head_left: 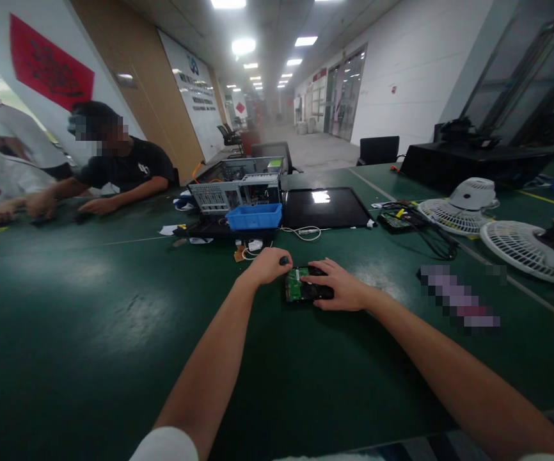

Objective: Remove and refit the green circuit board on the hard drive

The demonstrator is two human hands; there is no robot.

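A hard drive (294,289) lies on the green table with its green circuit board facing up. My right hand (339,286) reaches over its right part, thumb and fingers gripping the black casing and covering some of it. My left hand (268,266) is closed just above the drive's upper left corner. From between its fingers pokes a small dark rounded piece (284,260), too small to name; the rest of it is hidden in the hand.
Beyond my hands stand a blue bin (254,217), an open computer case (233,192) and a flat black screen panel (325,208). Right are cables (433,237), white fan parts (473,198) and a blurred-out object (459,296). A person (123,166) works at the left.
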